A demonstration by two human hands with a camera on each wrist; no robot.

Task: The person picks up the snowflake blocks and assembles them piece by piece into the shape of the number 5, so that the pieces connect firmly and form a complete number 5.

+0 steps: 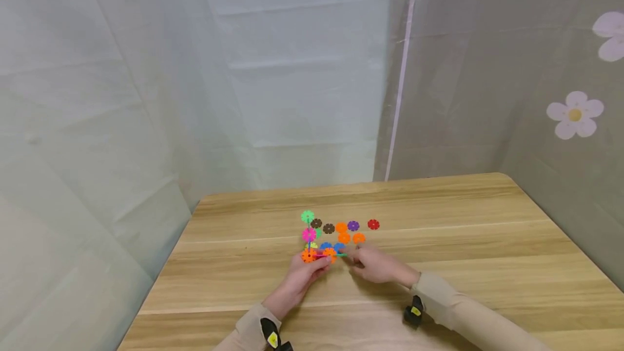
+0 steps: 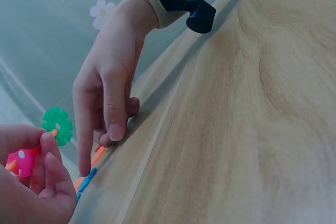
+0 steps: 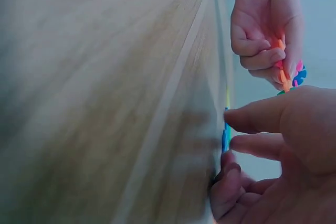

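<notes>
My left hand (image 1: 298,274) pinches a chain of interlocking flower-shaped plastic discs. Two orange discs (image 1: 309,255) are at its front, and a pink disc (image 1: 309,235) and a light green disc (image 1: 307,216) rise above the left one. In the left wrist view a green disc (image 2: 57,126) stands edge-up by the left fingertips. To the right, my right hand (image 1: 377,264) reaches down to the table, index finger extended. Its fingertip is right at a blue disc (image 2: 87,180) lying flat, with the thumb apart from it.
Loose discs lie on the wooden table (image 1: 463,205) behind the hands: dark brown (image 1: 329,228), orange (image 1: 359,238), purple (image 1: 353,225) and red (image 1: 373,224). Another blue disc (image 1: 325,246) lies near the chain. A pale curtain (image 1: 302,80) hangs behind the table.
</notes>
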